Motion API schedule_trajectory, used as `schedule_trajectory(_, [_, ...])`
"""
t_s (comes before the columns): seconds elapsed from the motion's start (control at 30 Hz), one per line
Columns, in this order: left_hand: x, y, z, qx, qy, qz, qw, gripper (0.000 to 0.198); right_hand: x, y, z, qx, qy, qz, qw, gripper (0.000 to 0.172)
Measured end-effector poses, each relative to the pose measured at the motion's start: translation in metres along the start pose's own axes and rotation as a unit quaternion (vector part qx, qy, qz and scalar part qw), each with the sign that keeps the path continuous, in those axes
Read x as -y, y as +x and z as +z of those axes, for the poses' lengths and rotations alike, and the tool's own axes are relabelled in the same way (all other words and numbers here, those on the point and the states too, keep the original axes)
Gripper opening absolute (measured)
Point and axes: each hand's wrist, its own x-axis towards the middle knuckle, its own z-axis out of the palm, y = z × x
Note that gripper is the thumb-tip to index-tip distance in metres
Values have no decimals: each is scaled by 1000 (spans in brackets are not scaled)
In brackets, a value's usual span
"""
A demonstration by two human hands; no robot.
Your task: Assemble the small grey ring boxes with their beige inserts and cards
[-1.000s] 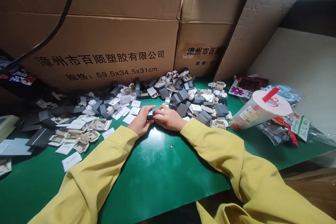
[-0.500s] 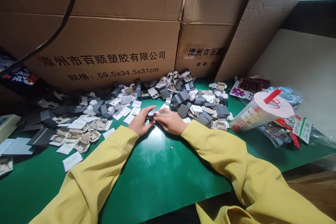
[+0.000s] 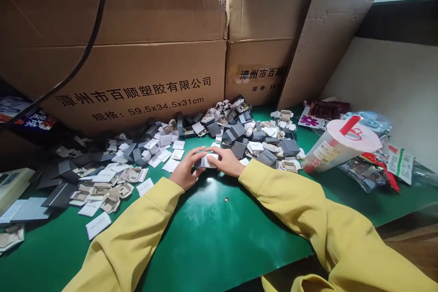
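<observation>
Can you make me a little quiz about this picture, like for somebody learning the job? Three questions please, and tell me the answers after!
1. Fill the gap: the left hand and right hand hold a small grey-and-white box at a ____ tabletop.
2. True or false: a red straw sticks out of the drink cup.
3. Which hand is nearer that cup? A) left B) right

Key: 1. green; 2. true; 3. B

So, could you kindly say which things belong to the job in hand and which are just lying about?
Likely the job's: grey-and-white item (one piece or two, unclear) between left hand and right hand; heaped small grey and white boxes.

Likely just lying about: cup with red straw; plastic packets.
</observation>
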Motion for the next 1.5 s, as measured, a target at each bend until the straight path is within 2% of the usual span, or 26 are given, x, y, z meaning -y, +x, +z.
schedule_trajectory(0.07, [0, 0, 1, 4, 5, 15, 1000, 54, 1, 0, 0, 47, 14, 16, 999, 29])
schedule_trajectory(0.13, [-2, -1, 2, 7, -6, -10, 1000, 57, 2, -1, 0, 69, 46, 37, 996, 28])
schedule_trajectory(0.2, [-7, 0, 3, -13, -46, -95, 994, 67, 4, -1, 1, 61, 70, 45, 995, 25])
schedule_trajectory(0.27, [-14, 2, 5, -29, -102, -208, 972, 77, 6, -3, 3, 41, 79, 43, 995, 21])
schedule_trajectory(0.33, [-20, 4, 7, -16, -137, -292, 947, 72, 8, -4, 5, 30, 80, 45, 995, 19])
schedule_trajectory(0.4, [-23, 6, 7, 7, -122, -331, 936, 63, 10, -5, 8, 38, 94, 53, 993, 19])
schedule_trajectory(0.53, [-25, 8, 4, 11, -80, -335, 939, 55, 12, -7, 8, 56, 94, 53, 993, 23])
schedule_trajectory(0.7, [-29, 10, 1, 2, -153, -334, 930, 47, 10, -7, 5, 23, -31, 2, 999, 26])
schedule_trajectory(0.97, [-25, 6, 5, 2, -182, -339, 923, 39, 8, -7, 10, 33, -162, 8, 986, 26])
schedule_trajectory(1.07, [-24, 7, 6, -9, -209, -343, 916, 43, 8, -7, 10, 26, -123, 15, 992, 27])
schedule_trajectory(1.17, [-21, 8, 8, -28, -250, -355, 900, 53, 6, -7, 8, 27, -29, 19, 999, 28])
schedule_trajectory(1.27, [-16, 7, 12, -11, -280, -364, 888, 63, 5, -6, 7, 30, 44, 41, 998, 28])
schedule_trajectory(1.5, [-15, 6, 13, 12, -296, -379, 877, 51, 6, -7, 6, 59, 52, 8, 997, 23])
